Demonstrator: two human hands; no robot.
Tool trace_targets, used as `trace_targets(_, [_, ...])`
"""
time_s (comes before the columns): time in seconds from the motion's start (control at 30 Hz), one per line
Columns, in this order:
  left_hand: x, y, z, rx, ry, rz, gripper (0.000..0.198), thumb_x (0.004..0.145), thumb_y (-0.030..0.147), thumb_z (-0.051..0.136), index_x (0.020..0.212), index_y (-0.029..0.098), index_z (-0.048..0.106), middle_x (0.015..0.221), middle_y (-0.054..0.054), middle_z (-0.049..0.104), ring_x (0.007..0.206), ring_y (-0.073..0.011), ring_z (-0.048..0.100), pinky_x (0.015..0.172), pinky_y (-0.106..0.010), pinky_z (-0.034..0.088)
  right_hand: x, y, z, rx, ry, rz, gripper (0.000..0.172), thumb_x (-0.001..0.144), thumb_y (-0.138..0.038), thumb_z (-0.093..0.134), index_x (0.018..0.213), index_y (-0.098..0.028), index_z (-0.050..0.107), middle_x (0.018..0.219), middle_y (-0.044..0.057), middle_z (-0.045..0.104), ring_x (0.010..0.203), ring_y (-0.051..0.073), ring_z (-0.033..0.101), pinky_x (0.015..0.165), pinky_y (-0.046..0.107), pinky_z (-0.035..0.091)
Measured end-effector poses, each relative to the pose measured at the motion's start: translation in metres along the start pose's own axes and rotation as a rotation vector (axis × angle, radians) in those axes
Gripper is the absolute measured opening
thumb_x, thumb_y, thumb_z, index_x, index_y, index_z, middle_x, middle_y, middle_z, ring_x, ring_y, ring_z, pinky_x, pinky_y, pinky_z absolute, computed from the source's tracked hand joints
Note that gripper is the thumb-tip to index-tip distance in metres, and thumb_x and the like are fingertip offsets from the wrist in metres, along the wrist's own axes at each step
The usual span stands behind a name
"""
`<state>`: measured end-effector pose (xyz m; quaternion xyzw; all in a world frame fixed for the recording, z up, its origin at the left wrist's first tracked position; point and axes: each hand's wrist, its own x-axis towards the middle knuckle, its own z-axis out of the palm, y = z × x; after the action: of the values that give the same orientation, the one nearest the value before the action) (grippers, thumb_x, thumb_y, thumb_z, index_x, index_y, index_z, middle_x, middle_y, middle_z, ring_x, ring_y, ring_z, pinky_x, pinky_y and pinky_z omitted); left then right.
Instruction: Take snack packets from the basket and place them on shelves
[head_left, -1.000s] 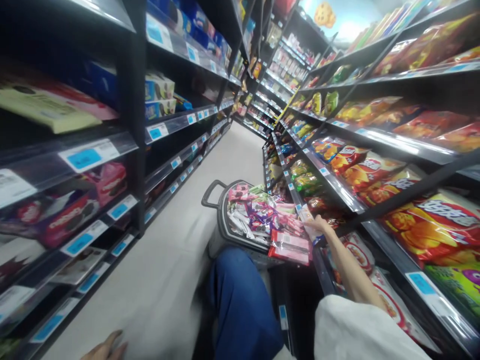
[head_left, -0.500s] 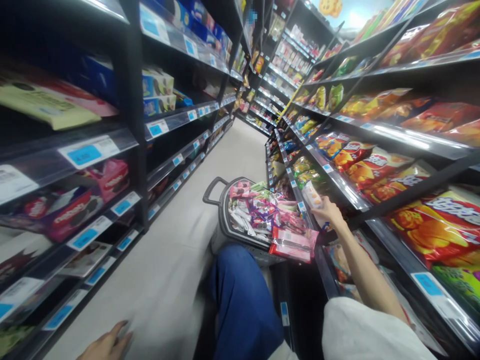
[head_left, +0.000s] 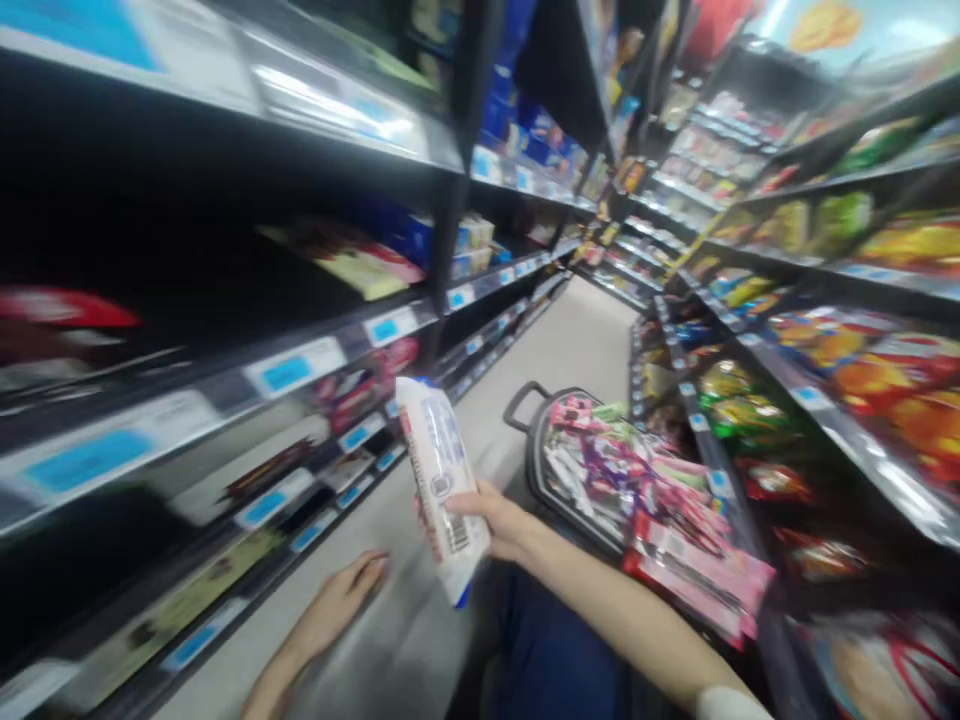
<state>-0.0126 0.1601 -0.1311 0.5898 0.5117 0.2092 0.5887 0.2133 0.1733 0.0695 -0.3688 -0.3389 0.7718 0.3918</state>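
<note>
My right hand (head_left: 495,515) grips a white snack packet (head_left: 433,440) with blue ends and a printed barcode. It holds the packet at its lower part, tilted, over the aisle in front of the left shelves. My left hand (head_left: 351,592) is at the lower left, just apart from the packet, holding nothing, its fingers loosely stretched out and a little blurred. To the right of my right forearm, a dark shopping basket (head_left: 534,465) is heaped with small pink, purple and white wrapped snacks (head_left: 615,450). A flat pink and red packet (head_left: 697,570) lies across its near edge.
Dark shelves with blue price tags (head_left: 285,373) run along the left, holding a yellow packet (head_left: 367,272) and boxes. Shelves of chip bags (head_left: 892,380) line the right. Grey floor (head_left: 574,320) leads to shelves at the far end. My knee (head_left: 559,640) is below the basket.
My right hand has carried the white packet from beside the right shelf leftward across the aisle. My left hand has risen further into view. The view has turned left.
</note>
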Motion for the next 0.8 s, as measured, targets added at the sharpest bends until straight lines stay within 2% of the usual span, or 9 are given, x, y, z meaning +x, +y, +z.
trace_targets(0.07, [-0.009, 0.013, -0.002, -0.242, -0.004, -0.018, 0.063, 0.083, 0.069, 0.054, 0.116, 0.018, 0.069, 0.108, -0.011, 0.075, 0.097, -0.0299, 0.069, 0.084, -0.039, 0.056, 0.037, 0.036, 0.015, 0.066, -0.047, 0.032, 0.058, 0.056, -0.032, 0.089, 0.107, -0.018, 0.064, 0.085, 0.003, 0.073, 0.065, 0.016, 0.064, 0.062, 0.029, 0.057])
trace_targets(0.13, [-0.017, 0.023, -0.004, -0.522, -0.014, -0.013, 0.068, 0.084, 0.071, 0.055, 0.124, 0.017, 0.067, 0.11, -0.013, 0.074, 0.098, -0.0295, 0.068, 0.082, -0.04, 0.056, 0.061, 0.062, 0.023, 0.079, -0.087, 0.079, 0.059, 0.056, -0.027, 0.088, 0.11, -0.019, 0.064, 0.087, 0.003, 0.074, 0.064, 0.017, 0.065, 0.054, 0.028, 0.054])
trace_targets(0.23, [-0.026, 0.029, -0.006, -0.896, -0.062, -0.032, 0.08, 0.081, 0.078, 0.056, 0.135, 0.019, 0.059, 0.111, -0.014, 0.073, 0.094, -0.0293, 0.069, 0.078, -0.041, 0.056, 0.075, 0.087, 0.023, 0.038, -0.07, 0.133, 0.059, 0.056, -0.026, 0.089, 0.11, -0.019, 0.065, 0.085, 0.002, 0.074, 0.057, 0.017, 0.063, 0.04, 0.023, 0.043])
trace_targets(0.3, [-0.031, 0.028, -0.007, -0.988, -0.093, -0.004, 0.085, 0.074, 0.077, 0.067, 0.137, 0.02, 0.057, 0.111, -0.015, 0.072, 0.091, -0.0289, 0.069, 0.076, -0.041, 0.056, 0.078, 0.095, 0.02, 0.018, -0.017, 0.144, 0.052, 0.058, -0.031, 0.09, 0.103, -0.018, 0.066, 0.083, 0.002, 0.074, 0.057, 0.017, 0.063, 0.042, 0.024, 0.046])
trace_targets(0.4, [-0.03, 0.025, -0.009, -0.915, -0.003, 0.071, 0.085, 0.064, 0.063, 0.084, 0.132, 0.02, 0.059, 0.114, -0.013, 0.07, 0.092, -0.0265, 0.068, 0.08, -0.038, 0.054, 0.085, 0.096, 0.02, 0.032, 0.097, 0.063, 0.045, 0.062, -0.036, 0.091, 0.096, -0.018, 0.067, 0.086, 0.003, 0.074, 0.069, 0.018, 0.068, 0.061, 0.029, 0.056])
trace_targets(0.47, [-0.025, 0.024, -0.011, -0.771, 0.171, 0.12, 0.077, 0.062, 0.053, 0.09, 0.125, 0.019, 0.063, 0.117, -0.01, 0.069, 0.101, -0.0251, 0.065, 0.09, -0.037, 0.051, 0.094, 0.091, 0.02, 0.057, 0.197, -0.063, 0.045, 0.063, -0.035, 0.092, 0.097, -0.02, 0.067, 0.086, 0.0, 0.074, 0.074, 0.017, 0.069, 0.069, 0.029, 0.056])
trace_targets(0.57, [-0.015, 0.023, -0.013, -0.57, 0.428, 0.159, 0.074, 0.057, 0.043, 0.094, 0.119, 0.017, 0.064, 0.115, -0.009, 0.067, 0.107, -0.0247, 0.062, 0.098, -0.036, 0.046, 0.114, 0.082, 0.013, 0.112, 0.335, -0.197, 0.04, 0.064, -0.035, 0.091, 0.093, -0.019, 0.067, 0.081, -0.001, 0.073, 0.071, 0.015, 0.067, 0.068, 0.026, 0.054])
trace_targets(0.67, [-0.01, 0.021, -0.016, -0.463, 0.591, 0.202, 0.08, 0.052, 0.035, 0.096, 0.122, 0.017, 0.061, 0.116, -0.01, 0.065, 0.104, -0.0236, 0.063, 0.096, -0.038, 0.048, 0.131, 0.076, -0.003, 0.192, 0.421, -0.157, 0.032, 0.072, -0.041, 0.084, 0.086, -0.018, 0.067, 0.078, -0.001, 0.072, 0.068, 0.015, 0.066, 0.065, 0.026, 0.054])
trace_targets(0.8, [-0.009, 0.018, -0.018, -0.397, 0.629, 0.323, 0.084, 0.052, 0.022, 0.095, 0.127, 0.019, 0.058, 0.124, -0.011, 0.06, 0.112, -0.0244, 0.062, 0.099, -0.038, 0.049, 0.141, 0.074, -0.023, 0.351, 0.498, -0.116, 0.032, 0.083, -0.054, 0.071, 0.085, -0.023, 0.063, 0.08, -0.004, 0.072, 0.077, 0.018, 0.071, 0.073, 0.031, 0.057])
